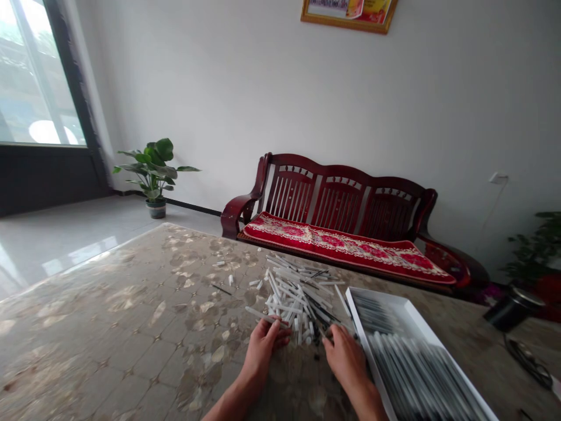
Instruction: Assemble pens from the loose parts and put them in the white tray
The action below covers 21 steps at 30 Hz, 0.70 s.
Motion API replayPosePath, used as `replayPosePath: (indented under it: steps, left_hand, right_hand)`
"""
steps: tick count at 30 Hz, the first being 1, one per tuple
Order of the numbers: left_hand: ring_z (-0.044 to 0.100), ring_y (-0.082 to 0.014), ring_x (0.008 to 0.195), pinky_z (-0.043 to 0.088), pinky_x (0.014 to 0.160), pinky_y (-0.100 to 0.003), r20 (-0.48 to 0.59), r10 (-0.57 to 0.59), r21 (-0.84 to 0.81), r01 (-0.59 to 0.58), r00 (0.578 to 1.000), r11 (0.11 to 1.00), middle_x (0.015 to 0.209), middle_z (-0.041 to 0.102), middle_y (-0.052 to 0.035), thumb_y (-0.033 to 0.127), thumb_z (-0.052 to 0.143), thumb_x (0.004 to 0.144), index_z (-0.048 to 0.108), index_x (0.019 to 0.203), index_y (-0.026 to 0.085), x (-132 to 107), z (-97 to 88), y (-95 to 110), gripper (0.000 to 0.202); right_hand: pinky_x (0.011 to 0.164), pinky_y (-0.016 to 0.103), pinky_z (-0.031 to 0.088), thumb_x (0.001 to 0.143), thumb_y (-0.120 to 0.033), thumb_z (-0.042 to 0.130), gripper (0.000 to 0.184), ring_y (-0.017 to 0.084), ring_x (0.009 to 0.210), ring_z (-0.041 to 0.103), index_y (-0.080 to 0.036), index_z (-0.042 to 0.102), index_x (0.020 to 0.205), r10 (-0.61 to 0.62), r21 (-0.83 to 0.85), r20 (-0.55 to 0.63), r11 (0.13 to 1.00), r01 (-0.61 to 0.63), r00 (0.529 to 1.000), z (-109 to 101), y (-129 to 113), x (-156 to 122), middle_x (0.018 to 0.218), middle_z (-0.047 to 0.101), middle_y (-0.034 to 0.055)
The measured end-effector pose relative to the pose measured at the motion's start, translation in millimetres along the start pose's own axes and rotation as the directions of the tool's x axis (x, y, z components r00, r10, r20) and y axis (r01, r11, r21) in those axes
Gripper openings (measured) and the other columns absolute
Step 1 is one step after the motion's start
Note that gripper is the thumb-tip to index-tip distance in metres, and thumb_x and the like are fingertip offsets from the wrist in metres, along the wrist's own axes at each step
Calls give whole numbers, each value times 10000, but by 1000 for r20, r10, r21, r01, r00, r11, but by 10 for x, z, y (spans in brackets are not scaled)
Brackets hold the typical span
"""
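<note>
My left hand (266, 341) is closed around a thin, translucent white pen-like tube (258, 313), which sticks out to the upper left past the thumb. My right hand (344, 352) has its fingers pinched together beside some dark pieces; what they hold, if anything, is too small to make out. Between and beyond both hands lies a loose pile of short white tubes (284, 298) mixed with thin black sticks (319, 309). Right of my right hand stands a white open box (432, 342), with rows of slim grey translucent pen-like sticks (416, 368) inside.
A patterned cloth (144, 327) covers the table. One black stick (221, 289) and a few white pieces lie left of the pile. At the right are a black cylindrical container (513, 309) and a pair of glasses (530, 361). A wooden bench (339, 204) stands beyond the table.
</note>
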<state>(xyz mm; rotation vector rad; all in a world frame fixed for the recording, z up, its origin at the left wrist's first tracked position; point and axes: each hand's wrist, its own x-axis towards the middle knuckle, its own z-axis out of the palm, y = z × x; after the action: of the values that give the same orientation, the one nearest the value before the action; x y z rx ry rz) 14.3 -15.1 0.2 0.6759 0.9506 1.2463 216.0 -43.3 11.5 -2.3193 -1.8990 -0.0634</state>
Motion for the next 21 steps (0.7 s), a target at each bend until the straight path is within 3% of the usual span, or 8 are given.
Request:
replayPosePath:
  steps: [8, 12, 16, 21]
  left_hand:
    - [677, -150, 633, 538, 558, -236, 4, -21, -105, 22, 1000, 994, 691, 679, 8, 540, 788, 623, 602, 799, 173, 42, 6, -20, 448]
    - [695, -152, 668, 560, 578, -226, -7, -52, -170, 50, 999, 984, 719, 701, -8, 511, 810, 626, 614, 781, 167, 47, 5, -23, 426]
    - [726, -177, 717, 601, 644, -257, -50, -112, -256, 96, 992, 962, 781, 732, -55, 416, 830, 661, 616, 791, 161, 47, 10, 7, 357]
    - [732, -175, 698, 619, 646, -268, -70, -118, -298, 92, 991, 950, 789, 736, -71, 307, 786, 747, 607, 795, 155, 38, 13, 33, 240]
  right_hand:
    - [725, 298, 477, 911, -179, 504, 164, 260, 950, 702, -178, 650, 985, 37, -88, 66, 996, -32, 997, -85, 28, 21, 1023, 734, 118]
    - [665, 280, 466, 909, -191, 484, 147, 242, 853, 716, -206, 630, 919, 44, 65, -16, 997, -43, 999, -38, 151, -91, 899, 748, 81]
    - [654, 245, 450, 883, -206, 492, 124, 193, 767, 706, -244, 599, 834, -61, 293, -123, 951, 95, 991, 72, 114, -266, 814, 734, 19]
    - [634, 235, 423, 850, -169, 522, 122, 180, 727, 700, -245, 604, 800, -124, 338, -116, 928, 156, 986, 171, -46, -404, 777, 724, 4]
